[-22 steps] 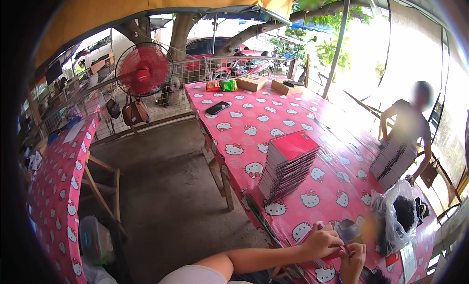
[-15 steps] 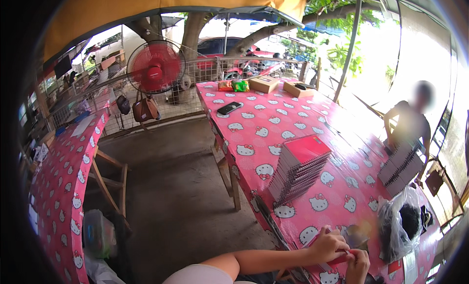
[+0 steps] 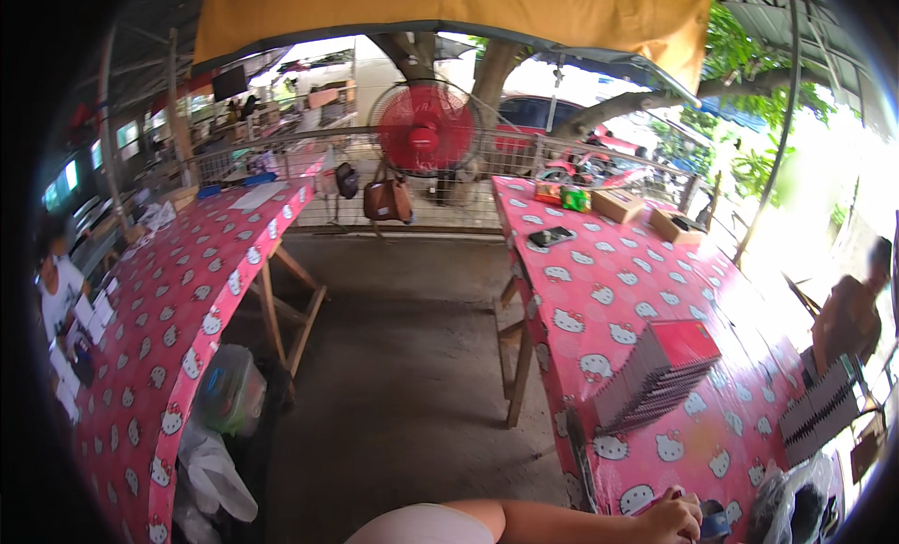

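My left hand (image 3: pixel 676 519) is at the bottom edge, over the near end of the right-hand table. Its fingers are curled closed on what looks like a pinkish-red notebook, of which only a sliver shows. My right hand is out of the picture, below the edge. Beside my left hand sits a small blue-grey object (image 3: pixel 715 520), too blurred to name. Farther up the table stands a tall, leaning stack of spiral notebooks (image 3: pixel 655 380) with a red cover on top.
Several notebooks (image 3: pixel 819 413) stand near a person (image 3: pixel 847 319) at right. A plastic bag (image 3: pixel 796 507) lies near. A phone (image 3: pixel 552 236) and cardboard boxes (image 3: pixel 618 205) are at the far end. Left are another pink table (image 3: pixel 178 329), a red fan (image 3: pixel 426 132) and a seated person (image 3: pixel 61 286).
My view has swung left and up, so the tables shift right and down in it. My right hand has dropped out of the picture; the left one stays closed.
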The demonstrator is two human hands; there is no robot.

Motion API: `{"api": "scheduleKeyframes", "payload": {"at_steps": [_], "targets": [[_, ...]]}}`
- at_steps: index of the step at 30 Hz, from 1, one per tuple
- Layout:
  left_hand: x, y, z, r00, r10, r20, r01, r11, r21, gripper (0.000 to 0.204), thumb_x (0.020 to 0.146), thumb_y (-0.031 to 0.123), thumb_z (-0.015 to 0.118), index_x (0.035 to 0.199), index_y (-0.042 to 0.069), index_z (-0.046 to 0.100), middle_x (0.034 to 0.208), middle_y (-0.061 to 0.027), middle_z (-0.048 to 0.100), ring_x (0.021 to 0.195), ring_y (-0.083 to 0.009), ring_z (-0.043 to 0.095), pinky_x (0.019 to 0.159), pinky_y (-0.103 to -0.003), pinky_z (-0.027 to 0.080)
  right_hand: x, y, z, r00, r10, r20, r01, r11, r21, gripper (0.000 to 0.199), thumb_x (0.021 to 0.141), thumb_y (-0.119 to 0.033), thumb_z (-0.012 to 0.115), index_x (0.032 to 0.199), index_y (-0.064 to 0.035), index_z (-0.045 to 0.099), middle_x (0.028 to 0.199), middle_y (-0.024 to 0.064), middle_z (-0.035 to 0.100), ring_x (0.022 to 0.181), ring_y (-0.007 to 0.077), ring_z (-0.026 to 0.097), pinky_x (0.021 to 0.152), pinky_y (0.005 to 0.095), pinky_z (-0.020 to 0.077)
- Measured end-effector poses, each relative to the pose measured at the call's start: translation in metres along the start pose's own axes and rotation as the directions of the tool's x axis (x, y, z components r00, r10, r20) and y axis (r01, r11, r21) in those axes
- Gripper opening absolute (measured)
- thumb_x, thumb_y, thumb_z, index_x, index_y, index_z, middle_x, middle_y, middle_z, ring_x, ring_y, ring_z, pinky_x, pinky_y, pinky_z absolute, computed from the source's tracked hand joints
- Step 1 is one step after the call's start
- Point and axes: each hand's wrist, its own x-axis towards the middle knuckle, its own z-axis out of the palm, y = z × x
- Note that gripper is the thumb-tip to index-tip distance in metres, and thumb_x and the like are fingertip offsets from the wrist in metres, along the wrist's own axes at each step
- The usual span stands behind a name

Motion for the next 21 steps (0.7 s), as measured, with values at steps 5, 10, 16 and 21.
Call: {"api": "scheduleKeyframes", "payload": {"at_steps": [5,10,16,21], "targets": [[0.005,0.003,0.005,0.998,-0.001,0.058,0.0,1.0,0.017,0.02,0.062,0.02,0.074,0.082,0.016,0.074,0.089,-0.0056,0.068,0.092,-0.0244,0.059,0.078,-0.039,0.045,0.002,0.119,0.013,0.938,0.052,0.344,0.086,0.924,-0.373,0.025,0.08,-0.027,0.065,0.09,-0.0045,0.065,0.081,0.0181,0.063,0.076,0.0344,0.061,0.067,0.0426,0.0482],[0.0,-0.001,0.017,0.998,-0.012,-0.059,0.023,0.984,0.179,0.032,0.058,0.027,0.077,0.087,0.017,0.069,0.086,-0.0032,0.066,0.091,-0.0279,0.057,0.081,-0.049,0.041,-0.004,0.139,0.029,0.927,0.138,0.349,0.039,0.889,-0.456,0.046,0.079,-0.043,0.064,0.104,-0.0051,0.061,0.085,0.0204,0.065,0.082,0.0392,0.063,0.072,0.048,0.0495],[0.008,-0.011,0.021,0.997,-0.056,0.056,0.043,0.976,0.212,0.031,0.057,0.039,0.077,0.076,0.018,0.066,0.081,-0.0012,0.064,0.091,-0.0249,0.057,0.08,-0.047,0.039,0.001,0.13,0.02,0.941,0.105,0.32,0.046,0.901,-0.431,0.053,0.076,-0.044,0.068,0.108,-0.003,0.057,0.083,0.018,0.065,0.078,0.0405,0.062,0.07,0.0478,0.0497],[0.009,0.004,0.007,0.985,-0.126,0.115,0.082,0.941,0.327,0.034,0.057,0.047,0.075,0.077,0.021,0.066,0.08,-0.0009,0.063,0.09,-0.0225,0.057,0.082,-0.044,0.037,0.013,0.09,0.013,0.962,0.054,0.267,0.041,0.94,-0.338,0.052,0.076,-0.043,0.069,0.107,-0.0029,0.057,0.083,0.0174,0.064,0.077,0.0396,0.062,0.069,0.047,0.0498]]}}
